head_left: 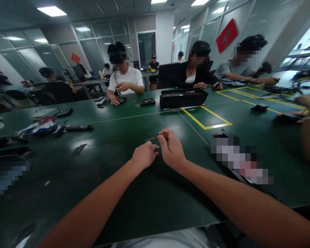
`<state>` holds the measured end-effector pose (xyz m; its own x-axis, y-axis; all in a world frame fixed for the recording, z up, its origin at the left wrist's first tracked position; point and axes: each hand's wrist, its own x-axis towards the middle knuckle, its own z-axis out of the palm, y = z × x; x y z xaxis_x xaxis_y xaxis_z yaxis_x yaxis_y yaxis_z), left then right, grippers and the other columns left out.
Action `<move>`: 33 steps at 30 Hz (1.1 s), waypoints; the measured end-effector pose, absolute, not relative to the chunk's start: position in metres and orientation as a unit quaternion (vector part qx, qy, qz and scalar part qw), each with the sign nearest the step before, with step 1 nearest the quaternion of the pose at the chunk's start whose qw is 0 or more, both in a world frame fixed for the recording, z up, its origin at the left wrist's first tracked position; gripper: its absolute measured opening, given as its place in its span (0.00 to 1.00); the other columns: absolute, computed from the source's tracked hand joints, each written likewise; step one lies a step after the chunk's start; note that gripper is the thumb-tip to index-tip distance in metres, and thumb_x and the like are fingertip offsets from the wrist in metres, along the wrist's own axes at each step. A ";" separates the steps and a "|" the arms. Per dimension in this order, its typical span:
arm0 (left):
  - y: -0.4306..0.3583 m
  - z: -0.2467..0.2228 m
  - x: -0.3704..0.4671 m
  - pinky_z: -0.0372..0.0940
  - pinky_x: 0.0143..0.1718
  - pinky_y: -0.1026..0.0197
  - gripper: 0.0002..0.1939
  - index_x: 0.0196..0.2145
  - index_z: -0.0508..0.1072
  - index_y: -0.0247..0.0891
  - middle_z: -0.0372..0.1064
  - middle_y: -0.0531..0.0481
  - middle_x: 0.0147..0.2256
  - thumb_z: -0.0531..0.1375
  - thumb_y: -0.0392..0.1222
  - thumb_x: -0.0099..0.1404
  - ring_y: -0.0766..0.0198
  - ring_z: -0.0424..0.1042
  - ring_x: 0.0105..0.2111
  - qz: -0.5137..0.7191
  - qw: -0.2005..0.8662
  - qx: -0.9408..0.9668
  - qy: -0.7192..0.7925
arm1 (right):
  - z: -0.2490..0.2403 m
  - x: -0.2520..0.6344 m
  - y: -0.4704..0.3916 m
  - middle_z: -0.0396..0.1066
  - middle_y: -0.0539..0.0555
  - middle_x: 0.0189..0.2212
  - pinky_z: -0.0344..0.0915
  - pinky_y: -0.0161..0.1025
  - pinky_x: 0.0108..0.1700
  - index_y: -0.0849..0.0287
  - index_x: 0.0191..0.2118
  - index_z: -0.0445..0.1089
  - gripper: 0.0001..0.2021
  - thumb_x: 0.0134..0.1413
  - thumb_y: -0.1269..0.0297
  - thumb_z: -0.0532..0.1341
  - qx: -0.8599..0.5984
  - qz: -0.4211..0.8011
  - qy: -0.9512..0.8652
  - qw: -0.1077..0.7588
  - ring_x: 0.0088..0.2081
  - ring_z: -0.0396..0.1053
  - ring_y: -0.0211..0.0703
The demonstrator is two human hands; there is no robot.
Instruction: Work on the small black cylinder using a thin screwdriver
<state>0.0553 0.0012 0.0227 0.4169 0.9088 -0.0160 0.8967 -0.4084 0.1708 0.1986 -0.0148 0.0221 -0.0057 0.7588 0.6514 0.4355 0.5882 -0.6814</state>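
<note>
while the right hand, fingers curled nearly closed, holds a screwdriver, the left hand pinches a small dark part over the table; a loosened pinch could drop it, or a slipping shaft jab the left fingers.

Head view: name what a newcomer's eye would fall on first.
Probably the two bare hands mid-table, the right holding a thin red-handled tool, the left a small dark piece. Next, likely the yellow tape outline beyond them on the green table, then the red hanging high on the right.
</note>
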 end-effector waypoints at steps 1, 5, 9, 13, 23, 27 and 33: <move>0.003 0.023 0.056 0.67 0.37 0.56 0.13 0.47 0.77 0.44 0.71 0.43 0.42 0.56 0.45 0.69 0.53 0.74 0.39 0.039 0.080 0.839 0.537 | 0.022 0.198 -0.015 0.72 0.53 0.34 0.66 0.43 0.39 0.55 0.44 0.63 0.04 0.67 0.64 0.53 -0.430 0.144 -0.695 0.558 0.36 0.72 0.45; 0.007 0.027 0.051 0.67 0.38 0.55 0.12 0.45 0.78 0.46 0.72 0.45 0.41 0.57 0.47 0.69 0.53 0.74 0.40 0.041 0.093 0.843 0.527 | 0.024 0.199 -0.016 0.72 0.53 0.34 0.65 0.42 0.38 0.55 0.44 0.63 0.05 0.68 0.63 0.52 -0.427 0.150 -0.700 0.553 0.35 0.72 0.44; 0.002 0.030 0.036 0.67 0.39 0.55 0.12 0.46 0.77 0.46 0.75 0.47 0.42 0.59 0.48 0.68 0.52 0.74 0.42 0.067 0.120 0.840 0.525 | 0.024 0.200 -0.015 0.72 0.53 0.34 0.65 0.41 0.37 0.55 0.44 0.63 0.05 0.68 0.63 0.52 -0.429 0.158 -0.704 0.543 0.34 0.71 0.43; -0.007 0.038 0.011 0.66 0.42 0.56 0.13 0.46 0.77 0.44 0.76 0.49 0.44 0.62 0.49 0.65 0.55 0.74 0.43 0.133 0.194 0.813 0.533 | 0.025 0.201 -0.015 0.71 0.53 0.33 0.65 0.41 0.36 0.56 0.45 0.63 0.06 0.68 0.62 0.52 -0.432 0.158 -0.707 0.537 0.33 0.70 0.43; -0.047 0.064 -0.100 0.61 0.30 0.64 0.19 0.49 0.76 0.41 0.70 0.53 0.27 0.64 0.49 0.61 0.65 0.67 0.29 0.329 0.361 0.557 0.671 | 0.022 0.200 -0.015 0.71 0.53 0.34 0.64 0.40 0.33 0.56 0.45 0.64 0.08 0.69 0.60 0.52 -0.440 0.212 -0.711 0.505 0.32 0.68 0.43; -0.070 0.061 -0.161 0.60 0.32 0.67 0.09 0.40 0.77 0.47 0.71 0.61 0.29 0.56 0.42 0.71 0.71 0.63 0.30 0.509 0.403 0.343 0.679 | 0.020 0.197 -0.014 0.71 0.53 0.34 0.64 0.40 0.34 0.56 0.45 0.64 0.07 0.68 0.61 0.52 -0.442 0.235 -0.706 0.501 0.32 0.69 0.42; -0.104 0.064 -0.227 0.60 0.30 0.67 0.17 0.34 0.70 0.44 0.66 0.61 0.20 0.50 0.55 0.73 0.70 0.60 0.26 0.578 0.258 0.272 0.725 | 0.020 0.194 -0.017 0.72 0.53 0.35 0.64 0.40 0.34 0.56 0.46 0.64 0.08 0.68 0.61 0.52 -0.440 0.258 -0.707 0.489 0.32 0.69 0.42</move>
<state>-0.2271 -0.1036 0.0643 -0.7189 0.6925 -0.0602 0.0954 0.1840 0.9783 0.1942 -0.0165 0.0200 -0.1335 0.8752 0.4649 0.3704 0.4792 -0.7958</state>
